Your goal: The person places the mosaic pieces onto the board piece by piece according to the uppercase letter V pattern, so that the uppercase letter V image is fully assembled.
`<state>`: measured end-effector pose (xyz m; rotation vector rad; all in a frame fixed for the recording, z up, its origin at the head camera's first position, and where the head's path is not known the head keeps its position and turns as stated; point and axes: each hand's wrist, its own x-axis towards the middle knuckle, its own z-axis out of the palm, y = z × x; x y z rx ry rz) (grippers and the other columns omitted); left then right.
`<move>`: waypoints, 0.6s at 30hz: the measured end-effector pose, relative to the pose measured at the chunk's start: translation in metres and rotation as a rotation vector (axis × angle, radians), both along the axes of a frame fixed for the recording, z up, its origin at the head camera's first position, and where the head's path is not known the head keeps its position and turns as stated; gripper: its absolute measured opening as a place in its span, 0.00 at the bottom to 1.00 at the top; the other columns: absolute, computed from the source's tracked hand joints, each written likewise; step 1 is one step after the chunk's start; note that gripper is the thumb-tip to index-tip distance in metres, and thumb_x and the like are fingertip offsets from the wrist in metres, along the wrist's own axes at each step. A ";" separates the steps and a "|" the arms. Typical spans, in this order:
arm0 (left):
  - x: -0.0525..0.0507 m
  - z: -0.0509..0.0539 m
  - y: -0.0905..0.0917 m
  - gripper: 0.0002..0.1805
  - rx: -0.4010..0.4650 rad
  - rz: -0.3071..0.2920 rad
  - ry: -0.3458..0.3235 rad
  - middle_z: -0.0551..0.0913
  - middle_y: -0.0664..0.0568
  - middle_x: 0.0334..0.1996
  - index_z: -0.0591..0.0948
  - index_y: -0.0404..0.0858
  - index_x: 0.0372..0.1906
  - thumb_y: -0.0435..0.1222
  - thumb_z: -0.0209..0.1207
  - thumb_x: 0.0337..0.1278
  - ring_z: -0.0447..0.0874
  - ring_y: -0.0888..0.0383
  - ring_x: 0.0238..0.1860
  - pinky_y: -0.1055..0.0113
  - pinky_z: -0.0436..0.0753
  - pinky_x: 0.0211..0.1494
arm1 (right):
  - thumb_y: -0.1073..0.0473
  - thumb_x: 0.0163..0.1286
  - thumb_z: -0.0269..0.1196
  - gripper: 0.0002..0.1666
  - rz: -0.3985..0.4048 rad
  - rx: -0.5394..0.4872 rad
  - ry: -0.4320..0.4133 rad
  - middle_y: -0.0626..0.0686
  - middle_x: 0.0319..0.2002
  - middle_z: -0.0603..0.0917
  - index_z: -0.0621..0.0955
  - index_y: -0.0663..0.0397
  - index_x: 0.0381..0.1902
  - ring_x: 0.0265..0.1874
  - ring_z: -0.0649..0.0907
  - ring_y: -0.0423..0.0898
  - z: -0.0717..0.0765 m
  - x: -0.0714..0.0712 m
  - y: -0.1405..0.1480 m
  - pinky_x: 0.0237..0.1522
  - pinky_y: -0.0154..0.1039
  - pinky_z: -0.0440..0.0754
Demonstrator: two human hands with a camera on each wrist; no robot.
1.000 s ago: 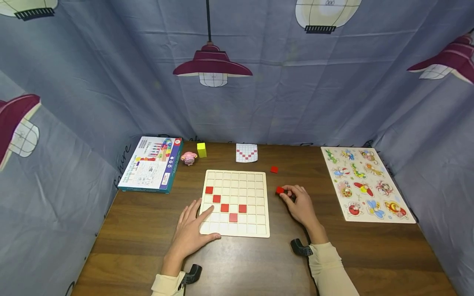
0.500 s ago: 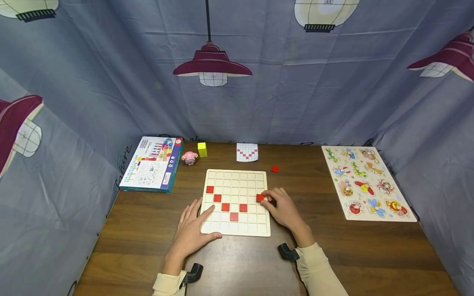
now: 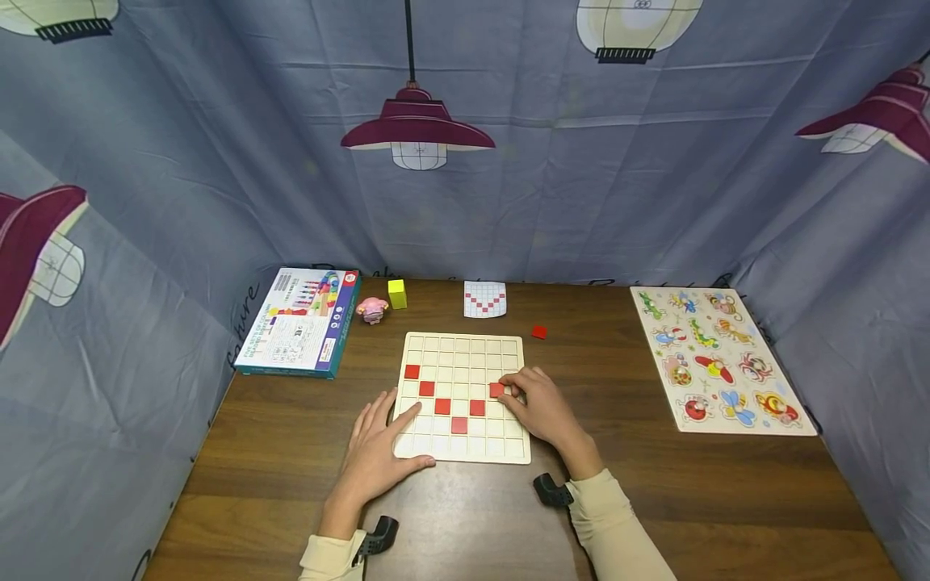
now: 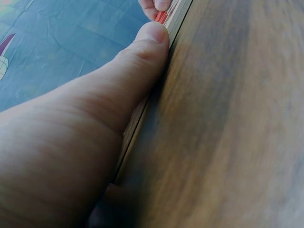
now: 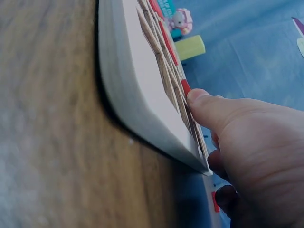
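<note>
A pale wooden grid board (image 3: 465, 355) lies on the table, with several red square tiles forming a slanting line that turns up at the right. My left hand (image 3: 374, 452) rests on its lower left corner, fingers spread and thumb along the near edge. Between thumb and fingers, my right hand (image 3: 543, 411) pinches a red tile (image 3: 496, 390) over a right-hand cell, diagonally up from the tile (image 3: 476, 408) beside it. The right wrist view shows the thumb against that tile (image 5: 185, 87) at board level; whether it is fully seated I cannot tell.
Behind the board lies a card (image 3: 484, 300) with a red V-shaped pattern. A loose red tile (image 3: 538, 332) is off its far right corner. A box (image 3: 298, 323), pink figurine (image 3: 371, 310) and yellow block (image 3: 396, 294) stand back left; an insect puzzle board (image 3: 719, 359) lies right.
My right hand has carried the red tile from the table right of the board leftward onto the grid and lowered it at a cell. The left hand has stayed in place.
</note>
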<state>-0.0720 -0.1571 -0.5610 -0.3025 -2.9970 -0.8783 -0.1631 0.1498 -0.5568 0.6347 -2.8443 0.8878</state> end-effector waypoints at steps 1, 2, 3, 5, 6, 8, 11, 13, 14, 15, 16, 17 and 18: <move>0.000 0.000 0.000 0.50 0.001 0.000 -0.006 0.56 0.42 0.81 0.74 0.54 0.73 0.67 0.71 0.41 0.50 0.41 0.82 0.41 0.48 0.83 | 0.56 0.65 0.72 0.13 0.002 0.002 0.006 0.41 0.30 0.78 0.88 0.52 0.47 0.35 0.72 0.40 0.000 0.000 -0.001 0.38 0.37 0.74; 0.000 0.000 0.000 0.50 -0.001 -0.001 -0.004 0.56 0.42 0.81 0.74 0.54 0.73 0.68 0.71 0.41 0.50 0.41 0.82 0.41 0.48 0.82 | 0.56 0.65 0.73 0.13 0.002 0.005 0.012 0.41 0.30 0.78 0.88 0.52 0.46 0.35 0.72 0.40 0.001 0.001 -0.001 0.38 0.37 0.74; 0.000 0.000 0.000 0.50 -0.002 -0.003 -0.004 0.56 0.42 0.81 0.74 0.54 0.73 0.68 0.71 0.41 0.50 0.41 0.82 0.41 0.48 0.82 | 0.56 0.65 0.73 0.12 0.001 0.009 0.017 0.41 0.30 0.77 0.88 0.52 0.46 0.35 0.72 0.40 0.001 0.001 -0.001 0.38 0.37 0.74; 0.000 0.000 0.000 0.50 -0.005 -0.005 0.002 0.56 0.42 0.81 0.74 0.54 0.73 0.68 0.71 0.41 0.51 0.40 0.81 0.41 0.48 0.82 | 0.56 0.65 0.73 0.12 0.002 0.018 0.024 0.41 0.29 0.77 0.88 0.51 0.45 0.35 0.71 0.39 0.002 0.001 -0.002 0.38 0.37 0.74; 0.000 0.000 0.000 0.50 -0.006 -0.004 0.003 0.57 0.42 0.81 0.74 0.54 0.73 0.67 0.71 0.41 0.51 0.41 0.81 0.41 0.48 0.82 | 0.55 0.64 0.73 0.12 0.003 0.022 0.026 0.40 0.29 0.76 0.88 0.50 0.45 0.35 0.71 0.39 0.002 0.001 -0.002 0.39 0.37 0.74; 0.000 -0.001 0.000 0.50 -0.004 -0.003 0.008 0.57 0.42 0.81 0.74 0.54 0.73 0.67 0.71 0.41 0.51 0.40 0.81 0.41 0.49 0.82 | 0.55 0.63 0.74 0.12 0.006 0.029 0.035 0.40 0.28 0.75 0.88 0.49 0.44 0.35 0.71 0.39 0.002 0.001 -0.002 0.39 0.37 0.73; -0.001 -0.002 0.000 0.50 -0.006 -0.003 0.003 0.56 0.42 0.81 0.74 0.54 0.73 0.68 0.71 0.41 0.51 0.41 0.81 0.41 0.49 0.82 | 0.54 0.63 0.75 0.12 0.012 0.040 0.045 0.40 0.28 0.75 0.88 0.50 0.42 0.34 0.71 0.40 0.004 0.001 -0.004 0.39 0.37 0.73; -0.001 -0.001 0.000 0.50 -0.006 -0.001 -0.009 0.55 0.42 0.81 0.74 0.55 0.73 0.68 0.70 0.41 0.50 0.41 0.82 0.41 0.48 0.82 | 0.54 0.63 0.75 0.12 0.017 0.049 0.046 0.41 0.27 0.74 0.88 0.50 0.42 0.34 0.71 0.40 0.005 0.000 -0.005 0.39 0.37 0.72; -0.001 -0.001 -0.001 0.50 -0.007 -0.001 -0.014 0.55 0.43 0.81 0.74 0.55 0.73 0.68 0.70 0.42 0.50 0.41 0.82 0.40 0.48 0.82 | 0.54 0.63 0.74 0.11 0.018 0.052 0.040 0.41 0.27 0.74 0.88 0.51 0.42 0.34 0.71 0.40 0.006 0.000 -0.005 0.39 0.37 0.72; -0.001 -0.001 -0.001 0.50 -0.007 0.000 -0.022 0.55 0.43 0.82 0.74 0.55 0.73 0.69 0.70 0.42 0.49 0.41 0.82 0.40 0.48 0.83 | 0.55 0.63 0.74 0.11 0.018 0.055 0.035 0.41 0.27 0.74 0.88 0.51 0.42 0.34 0.71 0.40 0.007 0.000 -0.006 0.39 0.37 0.72; -0.001 0.000 -0.001 0.50 -0.005 -0.002 -0.027 0.55 0.43 0.82 0.73 0.55 0.73 0.69 0.70 0.42 0.49 0.41 0.82 0.40 0.48 0.83 | 0.55 0.63 0.74 0.11 0.018 0.055 0.028 0.41 0.27 0.74 0.88 0.51 0.42 0.34 0.71 0.40 0.008 0.000 -0.006 0.38 0.37 0.72; -0.001 0.000 -0.001 0.50 -0.004 -0.002 -0.032 0.54 0.43 0.82 0.73 0.55 0.73 0.69 0.70 0.42 0.49 0.41 0.82 0.40 0.47 0.83 | 0.55 0.63 0.74 0.11 0.016 0.056 0.021 0.41 0.27 0.75 0.88 0.51 0.42 0.34 0.71 0.40 0.009 0.000 -0.007 0.38 0.37 0.72; -0.001 0.000 -0.001 0.50 -0.002 -0.002 -0.033 0.54 0.43 0.82 0.73 0.55 0.73 0.69 0.70 0.41 0.49 0.41 0.82 0.40 0.47 0.83 | 0.55 0.63 0.74 0.11 0.013 0.056 0.016 0.41 0.27 0.75 0.88 0.51 0.42 0.34 0.71 0.40 0.010 0.000 -0.007 0.38 0.37 0.73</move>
